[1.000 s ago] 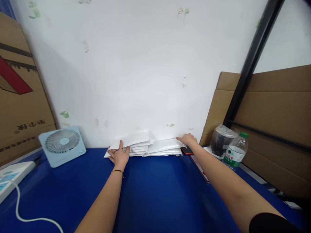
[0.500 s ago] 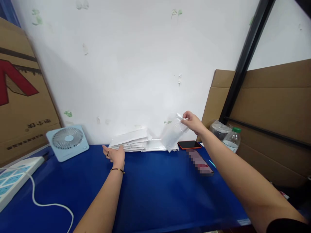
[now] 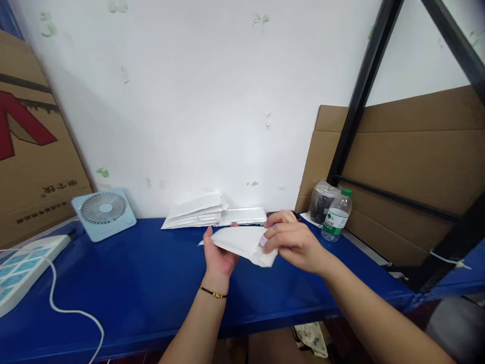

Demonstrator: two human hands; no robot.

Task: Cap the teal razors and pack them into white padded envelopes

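A white envelope [image 3: 240, 240] is held above the front-middle of the blue table. My left hand [image 3: 221, 255] grips its left end, with the thumb in front and the fingers behind. My right hand [image 3: 293, 241] pinches the right end, where the material looks crumpled and a small pale pinkish patch shows by the fingertips. What may be inside the envelope is hidden. Behind the hands, a stack of similar white envelopes [image 3: 195, 211] lies against the wall. Beside the stack, another flat white packet [image 3: 244, 216] rests on the table.
At the left stand a light blue fan [image 3: 106, 208] and a white power strip [image 3: 32, 268] with a white cable [image 3: 71, 311]. A water bottle [image 3: 336, 216] and a plastic-wrapped dark item [image 3: 321, 202] stand at the right. An orange-edged phone [image 3: 296, 216] shows partly behind my right hand.
My right hand has brought an envelope from beside the wall toward me. My left hand has left the stack and moved right to grip its other end. The view has turned slightly right.
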